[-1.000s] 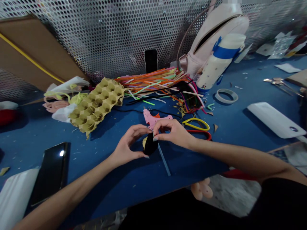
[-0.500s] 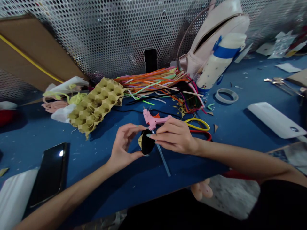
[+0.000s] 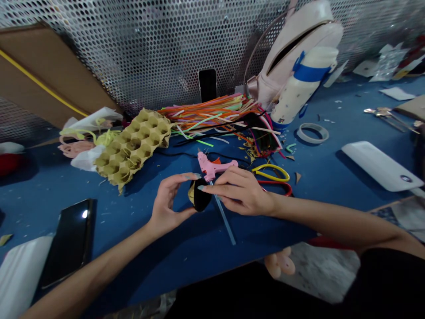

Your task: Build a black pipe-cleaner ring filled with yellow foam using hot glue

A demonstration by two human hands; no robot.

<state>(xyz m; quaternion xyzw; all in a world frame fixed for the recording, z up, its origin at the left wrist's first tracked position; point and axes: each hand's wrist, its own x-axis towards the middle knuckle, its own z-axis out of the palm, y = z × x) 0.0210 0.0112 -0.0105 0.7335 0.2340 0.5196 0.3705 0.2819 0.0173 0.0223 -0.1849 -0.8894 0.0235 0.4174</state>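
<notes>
My left hand grips a black oval piece between thumb and fingers, and my right hand closes on it too, fingertips pressing its near side, so it sits between my 2 hands. Just beyond them lies a pink glue gun; a thin translucent rod runs out below my right hand. Further left of my left hand are a pulp egg tray and a black phone.
</notes>
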